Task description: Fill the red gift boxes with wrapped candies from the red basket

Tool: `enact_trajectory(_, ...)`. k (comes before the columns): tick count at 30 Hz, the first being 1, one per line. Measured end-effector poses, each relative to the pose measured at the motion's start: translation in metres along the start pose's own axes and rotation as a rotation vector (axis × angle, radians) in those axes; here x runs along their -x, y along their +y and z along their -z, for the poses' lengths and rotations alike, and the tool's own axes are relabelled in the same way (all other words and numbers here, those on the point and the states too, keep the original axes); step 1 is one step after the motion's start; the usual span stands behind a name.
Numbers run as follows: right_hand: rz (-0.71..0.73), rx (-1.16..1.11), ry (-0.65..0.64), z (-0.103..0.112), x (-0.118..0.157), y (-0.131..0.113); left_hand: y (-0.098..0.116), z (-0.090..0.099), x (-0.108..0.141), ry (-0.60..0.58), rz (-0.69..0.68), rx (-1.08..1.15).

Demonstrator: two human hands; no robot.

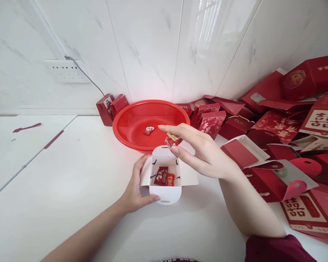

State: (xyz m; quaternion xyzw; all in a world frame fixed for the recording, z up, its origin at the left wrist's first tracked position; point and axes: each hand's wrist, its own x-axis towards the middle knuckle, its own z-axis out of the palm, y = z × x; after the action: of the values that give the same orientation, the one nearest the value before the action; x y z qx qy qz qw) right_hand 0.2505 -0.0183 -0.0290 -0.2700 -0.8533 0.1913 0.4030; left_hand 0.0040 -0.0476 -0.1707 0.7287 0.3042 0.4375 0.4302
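Observation:
An open white box [165,194] stands on the table with its flaps spread. Inside it lie a dark red packet [161,175] and a brighter red packet [170,179]. My left hand [138,189] grips the box's left side, thumb at the front flap. Above the box's back right corner, my right hand [198,149] pinches a red and gold wrapped candy [171,140] between thumb and fingers, with the index finger stretched out. Behind the box is a red plastic basket [125,140], with one small red and white packet [148,130] in it.
Many red gift boxes [273,127] are heaped along the right side. Two small red boxes [105,109] stand left of the basket. A tiled wall [153,47] with a socket strip [67,71] rises behind; red scraps [27,127] lie on the left.

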Motion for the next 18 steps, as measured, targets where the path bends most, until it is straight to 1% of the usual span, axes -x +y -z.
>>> enact_trajectory(3, -0.072, -0.096, 0.011, 0.0, 0.0, 0.0, -0.01, 0.001, -0.004, -0.054, 0.061, 0.127)
enact_trajectory(5, -0.115, -0.165, -0.018, -0.001, 0.0, -0.001, -0.015, 0.001, -0.008, -0.094, 0.082, 0.17)
enact_trajectory(8, -0.118, -0.232, -0.12, -0.004, -0.002, -0.002, -0.016, 0.001, -0.012, -0.16, 0.07, 0.117)
enact_trajectory(11, -0.102, -0.276, -0.26, -0.011, -0.004, -0.003, -0.011, 0.0, -0.011, -0.214, 0.041, 0.017)
enact_trajectory(13, -0.071, -0.275, -0.297, -0.015, -0.004, -0.002, -0.009, 0.0, -0.006, -0.22, -0.005, -0.016)
enact_trajectory(15, -0.022, -0.258, -0.242, -0.015, -0.003, -0.003, -0.01, 0.002, -0.001, -0.179, -0.114, -0.055)
enact_trajectory(18, 0.052, -0.272, -0.046, -0.007, 0.0, -0.005, -0.016, 0.006, 0.003, -0.063, -0.338, -0.197)
